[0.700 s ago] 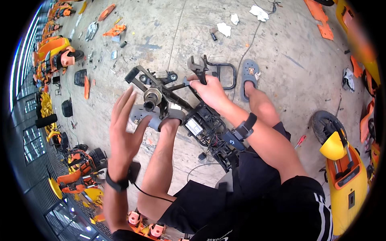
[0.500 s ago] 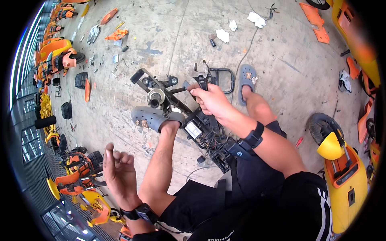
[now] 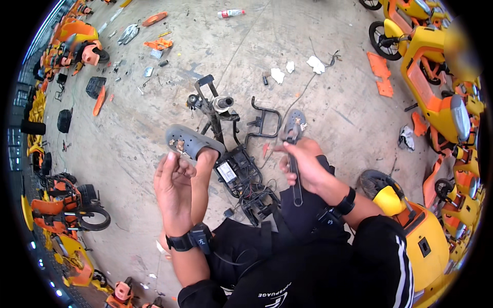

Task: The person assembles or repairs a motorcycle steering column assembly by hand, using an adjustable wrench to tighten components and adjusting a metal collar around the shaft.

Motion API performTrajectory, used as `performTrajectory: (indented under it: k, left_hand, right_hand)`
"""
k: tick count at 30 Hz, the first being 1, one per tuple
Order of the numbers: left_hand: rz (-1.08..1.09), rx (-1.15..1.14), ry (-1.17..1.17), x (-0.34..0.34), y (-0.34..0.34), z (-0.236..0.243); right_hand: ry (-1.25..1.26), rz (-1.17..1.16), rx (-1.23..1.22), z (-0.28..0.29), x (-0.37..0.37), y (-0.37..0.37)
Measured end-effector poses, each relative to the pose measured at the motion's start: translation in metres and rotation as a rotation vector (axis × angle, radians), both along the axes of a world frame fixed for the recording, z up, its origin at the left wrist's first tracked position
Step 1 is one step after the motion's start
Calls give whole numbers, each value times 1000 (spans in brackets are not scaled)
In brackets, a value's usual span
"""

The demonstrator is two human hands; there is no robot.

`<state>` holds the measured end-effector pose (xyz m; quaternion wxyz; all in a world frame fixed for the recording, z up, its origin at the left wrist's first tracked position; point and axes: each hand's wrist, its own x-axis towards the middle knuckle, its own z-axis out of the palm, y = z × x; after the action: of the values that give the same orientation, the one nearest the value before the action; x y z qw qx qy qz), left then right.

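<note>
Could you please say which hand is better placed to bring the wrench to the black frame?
Probably the right hand: it grips the wrench, to the right of the black frame. The left hand, loosely curled with no tool visible in it, would likely need to take the wrench first.

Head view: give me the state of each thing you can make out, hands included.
Left hand: half curled, nothing visible in it.
Right hand: closed around the wrench.
Adjustable wrench: held, head pointing away from the person.
Black frame: uncovered, wiring exposed.
Tubular bracket: on the floor.
Orange panel: flat on the floor.
Bottle: lying on its side.
</note>
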<state>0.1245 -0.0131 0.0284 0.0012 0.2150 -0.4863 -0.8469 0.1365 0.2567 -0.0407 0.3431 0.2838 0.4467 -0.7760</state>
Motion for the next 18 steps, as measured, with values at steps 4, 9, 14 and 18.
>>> performTrajectory:
  k: [4,9,14,18]
  left_hand:
    - [-1,1,40,5,-5,1]
    - [40,-47,72,0,-3,-1]
    - [27,-93,60,-2,3,0]
    - [37,-50,43,-1,11,8]
  right_hand:
    - [67,162,120,1,31,-9]
    - [547,213,546,-5,61,-9]
    - [1180,344,1030,34,45,5]
    - [1120,385,1041,39,34,8]
